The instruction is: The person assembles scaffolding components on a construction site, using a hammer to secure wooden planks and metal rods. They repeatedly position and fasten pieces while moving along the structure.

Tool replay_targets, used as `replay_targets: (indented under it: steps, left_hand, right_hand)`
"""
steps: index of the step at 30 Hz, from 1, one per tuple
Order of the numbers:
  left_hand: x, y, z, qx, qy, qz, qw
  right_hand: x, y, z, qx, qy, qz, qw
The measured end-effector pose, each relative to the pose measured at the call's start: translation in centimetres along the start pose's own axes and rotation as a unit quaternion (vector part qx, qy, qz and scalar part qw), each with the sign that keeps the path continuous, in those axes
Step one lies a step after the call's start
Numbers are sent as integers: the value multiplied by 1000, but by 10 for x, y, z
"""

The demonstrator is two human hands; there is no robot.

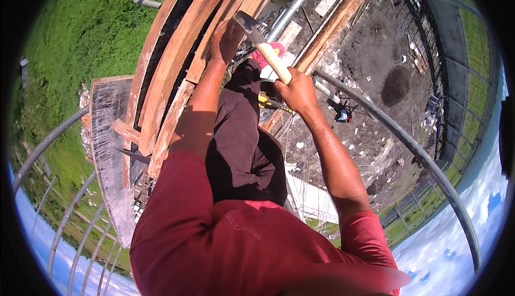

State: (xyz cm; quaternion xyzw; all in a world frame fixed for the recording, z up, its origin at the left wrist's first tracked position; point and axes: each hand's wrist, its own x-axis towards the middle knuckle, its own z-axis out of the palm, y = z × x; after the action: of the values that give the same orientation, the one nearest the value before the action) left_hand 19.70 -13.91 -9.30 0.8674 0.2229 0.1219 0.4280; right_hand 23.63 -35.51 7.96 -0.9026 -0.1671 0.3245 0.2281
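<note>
Green grass (112,33), long grey pipe (399,133), cloudy blue sky (440,258), debris-strewn ground (367,52)

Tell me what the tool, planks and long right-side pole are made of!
Tool handle: smooth wood, seemingly, from its pale colour. Tool head: probably dull metal, being dark grey. Planks: rough wood, with brown streaks. Pole: likely metal, maybe painted, grey with slight shine.

no readable text, labels, numbers, signs
</note>
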Motion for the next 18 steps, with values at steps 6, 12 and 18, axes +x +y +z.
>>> replay_targets:
  steps: [6,12,18]
  left_hand:
    - [3,-13,13,-118,30,-7,993]
    - [2,-9,17,-122,60,30,990]
    - [2,7,4,-32,40,-21,998]
  right_hand:
    - [-18,-10,-14,44,35,-58,997]
    - [8,8,-2,-47,-23,12,999]
    - [9,-7,-18,77,-23,30,996]
